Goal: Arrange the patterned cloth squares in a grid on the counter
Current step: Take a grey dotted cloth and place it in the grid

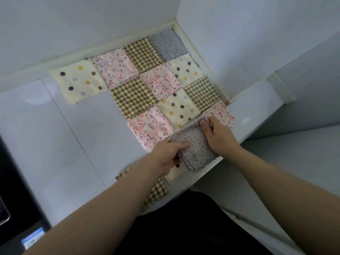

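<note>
Left forearm: enters from the lower left of the frame and runs up toward the centre.
Left hand [168, 156]: palm down at lower centre, with the thumb lying flat on top of the grey dotted cloth [193, 142]. The other fingers are curled under the cloth's left edge, so the hand pinches that edge.
Right forearm: enters from the lower right edge, angled up and to the left.
Right hand [219, 138]: back toward the camera, thumb pressed on the cloth's upper right corner. The fingers are folded over its right side, gripping it there.
Grey dotted cloth: held between both hands just right of centre, its scalloped near edge close to the front edge of the counter [64, 135]. Its far corner overlaps the squares already laid there.
Laid grid: fills the upper centre of the frame, tucked into the corner of the wall [92, 24]. The back row reads, left to right, cream polka-dot square [79, 80], pink speckled square [115, 67], green gingham square [142, 54] and grey floral square [169, 45]. Two more rows in the same patterns lie edge to edge below it.
Loose pieces: a cream cloth [173, 174] and a gingham cloth [157, 190] lie partly hidden under the left arm at the counter's front edge.
Lower left: a dark appliance [11, 181].
</note>
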The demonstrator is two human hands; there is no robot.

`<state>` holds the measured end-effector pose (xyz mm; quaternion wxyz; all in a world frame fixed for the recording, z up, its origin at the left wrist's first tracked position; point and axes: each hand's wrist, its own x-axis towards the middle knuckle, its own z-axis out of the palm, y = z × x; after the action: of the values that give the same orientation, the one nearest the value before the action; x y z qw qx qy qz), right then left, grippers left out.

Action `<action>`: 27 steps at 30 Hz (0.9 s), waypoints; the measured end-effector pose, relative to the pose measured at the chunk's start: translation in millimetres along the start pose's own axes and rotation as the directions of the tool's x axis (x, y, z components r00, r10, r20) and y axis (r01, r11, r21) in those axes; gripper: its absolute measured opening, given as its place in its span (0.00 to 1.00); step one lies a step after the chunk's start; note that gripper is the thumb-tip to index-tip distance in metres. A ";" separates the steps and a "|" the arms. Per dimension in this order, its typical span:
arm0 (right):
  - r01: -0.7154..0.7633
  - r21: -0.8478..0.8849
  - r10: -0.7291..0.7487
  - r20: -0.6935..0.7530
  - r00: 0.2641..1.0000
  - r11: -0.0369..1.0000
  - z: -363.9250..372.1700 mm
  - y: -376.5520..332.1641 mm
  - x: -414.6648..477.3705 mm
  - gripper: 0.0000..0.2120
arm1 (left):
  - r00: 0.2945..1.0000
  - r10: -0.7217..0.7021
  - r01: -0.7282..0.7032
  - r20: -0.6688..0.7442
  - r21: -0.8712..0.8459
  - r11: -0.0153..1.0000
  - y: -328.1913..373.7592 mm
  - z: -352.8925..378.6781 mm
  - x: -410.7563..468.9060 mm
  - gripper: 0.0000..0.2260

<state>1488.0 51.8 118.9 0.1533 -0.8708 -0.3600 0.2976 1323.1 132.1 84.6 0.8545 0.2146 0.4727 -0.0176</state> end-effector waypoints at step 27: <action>0.026 -0.075 -0.023 0.042 0.999 0.997 3.7 70.8 55.9 0.14 | 0.899 0.435 -0.182 -0.052 0.859 0.479 10.2 44.9 48.8 0.16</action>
<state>1555.1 43.1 59.2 0.1167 -0.8652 -0.3847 0.2997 1388.3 132.6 69.1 0.5642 0.6781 0.4677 -0.0566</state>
